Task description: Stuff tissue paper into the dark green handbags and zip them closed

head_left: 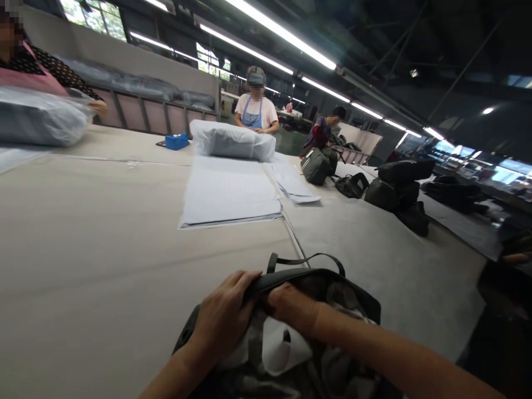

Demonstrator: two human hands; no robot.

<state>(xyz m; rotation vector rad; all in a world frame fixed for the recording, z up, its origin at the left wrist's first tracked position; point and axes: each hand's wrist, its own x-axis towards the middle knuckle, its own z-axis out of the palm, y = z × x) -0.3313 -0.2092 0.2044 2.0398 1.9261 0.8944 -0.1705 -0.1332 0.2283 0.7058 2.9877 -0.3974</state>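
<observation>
A pale worktop (103, 238) spreads around the left grip (226, 310) and right grip (291, 305). An open bag (324, 363) stands on it right at both. Straight beyond them lie white sheets (233, 191), with a wrapped pack (239, 141) at the far end. Farther out, left of the grip, sits a blue box (177, 142); to its right, dark bags (393, 191).
</observation>
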